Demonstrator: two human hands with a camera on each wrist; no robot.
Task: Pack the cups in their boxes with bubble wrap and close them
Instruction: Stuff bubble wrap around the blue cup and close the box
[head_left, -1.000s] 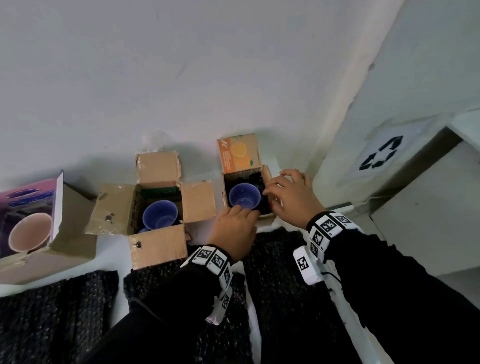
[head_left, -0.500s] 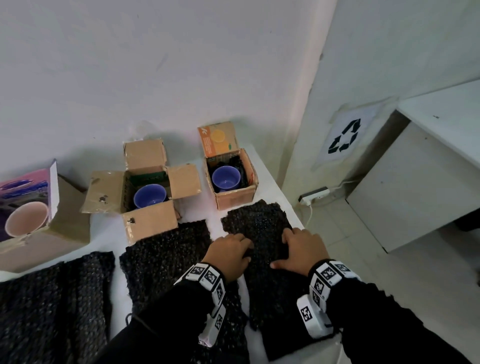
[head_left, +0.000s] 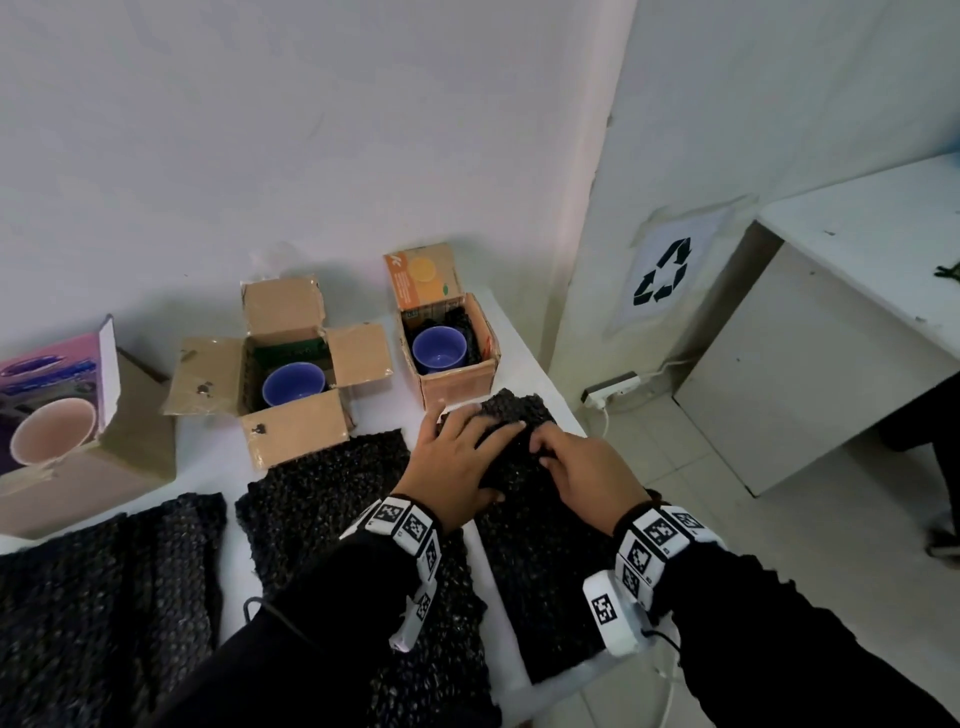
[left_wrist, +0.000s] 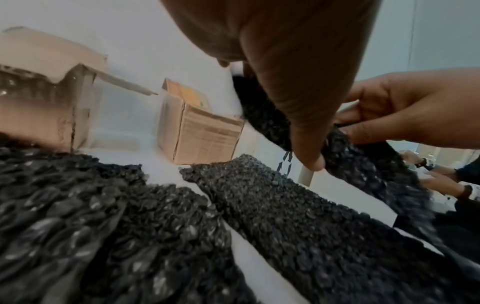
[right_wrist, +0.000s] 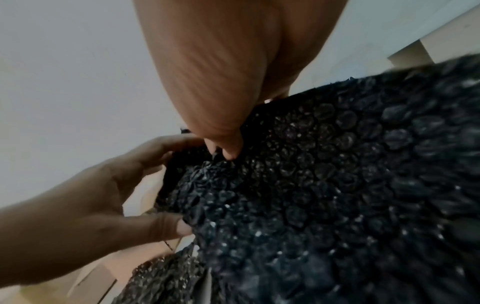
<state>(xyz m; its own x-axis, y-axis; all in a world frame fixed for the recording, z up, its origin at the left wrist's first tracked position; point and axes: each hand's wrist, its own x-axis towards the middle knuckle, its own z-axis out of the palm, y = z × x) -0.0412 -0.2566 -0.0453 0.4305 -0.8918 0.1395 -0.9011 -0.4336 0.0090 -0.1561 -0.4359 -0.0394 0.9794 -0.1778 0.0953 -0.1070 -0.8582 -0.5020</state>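
Both hands hold the far end of a black bubble wrap sheet (head_left: 511, 415), raised off the white table just in front of the small orange box (head_left: 457, 382). My left hand (head_left: 452, 462) pinches it, thumb under and fingers over. My right hand (head_left: 582, 467) pinches the edge beside it. A blue cup (head_left: 439, 348) stands in that open box. A second blue cup (head_left: 293, 384) sits in the middle cardboard box (head_left: 296, 434), its flaps spread. In the left wrist view the held sheet (left_wrist: 363, 164) hangs above another flat sheet (left_wrist: 285, 216).
A pink cup (head_left: 52, 439) lies in a purple box at the far left. More black sheets (head_left: 322, 483) (head_left: 104, 597) cover the near table. The table's right edge (head_left: 550, 384) drops to a tiled floor with a power strip (head_left: 610, 387) and a white cabinet (head_left: 779, 364).
Both hands pulled back from the small orange box, came down on the right-hand sheet, then took hold of its far end and lifted it towards the box.
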